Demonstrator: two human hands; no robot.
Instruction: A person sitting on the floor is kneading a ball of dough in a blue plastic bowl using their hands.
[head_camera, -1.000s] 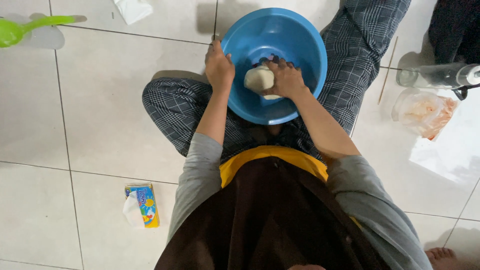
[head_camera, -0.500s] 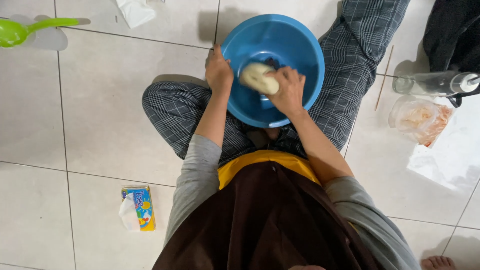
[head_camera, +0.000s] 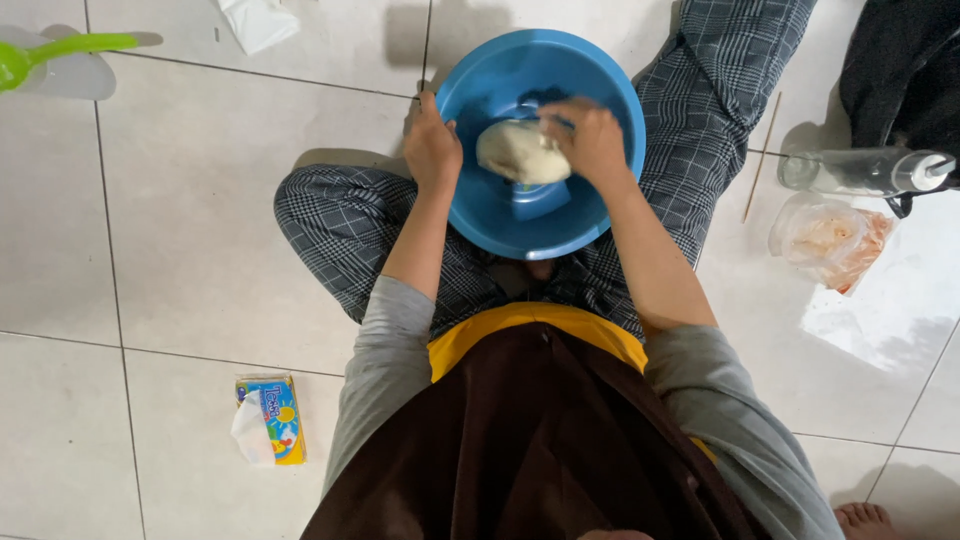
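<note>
A round blue plastic basin (head_camera: 500, 70) rests between my crossed legs on the tiled floor. A pale lump of dough (head_camera: 518, 152) lies in its middle. My left hand (head_camera: 431, 145) grips the basin's left rim. My right hand (head_camera: 590, 138) curls over the right side of the dough, fingers pressed into it.
A green ladle (head_camera: 60, 52) lies at the far left, a white cloth (head_camera: 258, 20) at the top. A tissue pack (head_camera: 270, 420) sits by my left side. On the right are a thin wooden stick (head_camera: 762, 155), a clear bottle (head_camera: 865, 172) and a plastic bag (head_camera: 830, 240).
My right hand has shifted up and to the right on the dough, which now lies flatter and more exposed on its left. The left hand stays on the rim.
</note>
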